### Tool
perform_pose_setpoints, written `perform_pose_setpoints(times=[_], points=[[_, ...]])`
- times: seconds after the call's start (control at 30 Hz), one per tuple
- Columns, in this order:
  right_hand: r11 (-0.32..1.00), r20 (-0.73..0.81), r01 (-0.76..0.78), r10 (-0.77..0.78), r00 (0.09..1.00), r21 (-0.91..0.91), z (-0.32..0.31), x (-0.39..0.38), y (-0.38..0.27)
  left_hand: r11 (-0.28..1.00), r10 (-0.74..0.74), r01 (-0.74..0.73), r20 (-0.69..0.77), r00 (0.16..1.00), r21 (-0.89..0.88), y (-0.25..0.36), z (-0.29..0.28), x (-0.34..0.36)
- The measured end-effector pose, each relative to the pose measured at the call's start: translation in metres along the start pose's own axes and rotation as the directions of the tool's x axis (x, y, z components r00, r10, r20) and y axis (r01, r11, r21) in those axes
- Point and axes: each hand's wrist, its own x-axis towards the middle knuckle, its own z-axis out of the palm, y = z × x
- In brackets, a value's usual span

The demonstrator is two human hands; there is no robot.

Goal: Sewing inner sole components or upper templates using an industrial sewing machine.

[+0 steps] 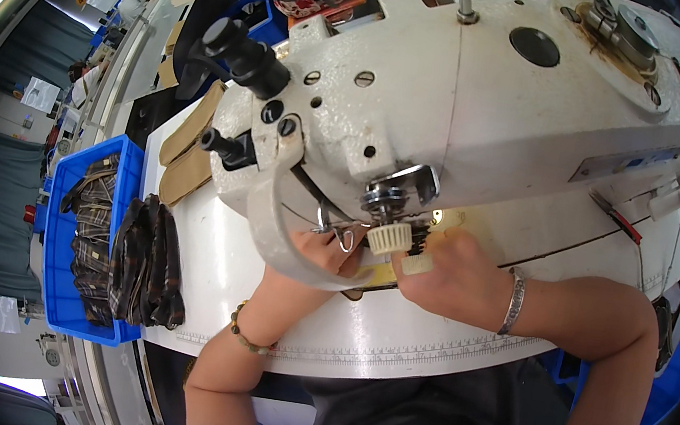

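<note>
A white sewing machine fills the upper middle of the view, with a ribbed cream tension knob at its front. Below its head, my left hand reaches in from the left side; the machine's curved guard and thread parts hide most of its fingers. Close by on the right is my right hand, its fingers curled in beside the knob. What it pinches, if anything, is hidden. Between the two hands a small dark-edged piece shows on the table, mostly covered.
Folded plaid fabric pieces lie at the table's left edge, beside a blue crate of similar pieces. Tan pieces lie behind the machine's left end. Red-handled thread snips rest at the right. A printed ruler runs along the near edge.
</note>
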Motion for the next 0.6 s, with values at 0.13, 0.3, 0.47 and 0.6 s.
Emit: perform_pose_setpoints(times=[0.13,0.3,0.47,0.6], points=[[1.0,0.019,-0.019,0.018,1.0,0.005,0.0,0.001,0.0,1.0,0.017,-0.017,-0.051,0.999,-0.009,-0.007,-0.007,0.0],[0.991,0.021,-0.107,0.106,0.994,0.082,0.008,-0.001,-0.001,0.986,0.158,-0.154,-0.063,0.985,0.072,-0.005,-0.007,0.002],[0.988,-0.017,-0.084,0.086,0.996,0.126,0.009,0.0,0.0,0.977,0.169,-0.165,-0.016,0.986,0.134,-0.006,0.002,-0.002],[0.988,0.041,-0.09,0.086,0.995,0.127,0.007,0.001,-0.001,0.976,0.184,-0.176,-0.058,0.981,0.131,-0.003,0.003,-0.001]])
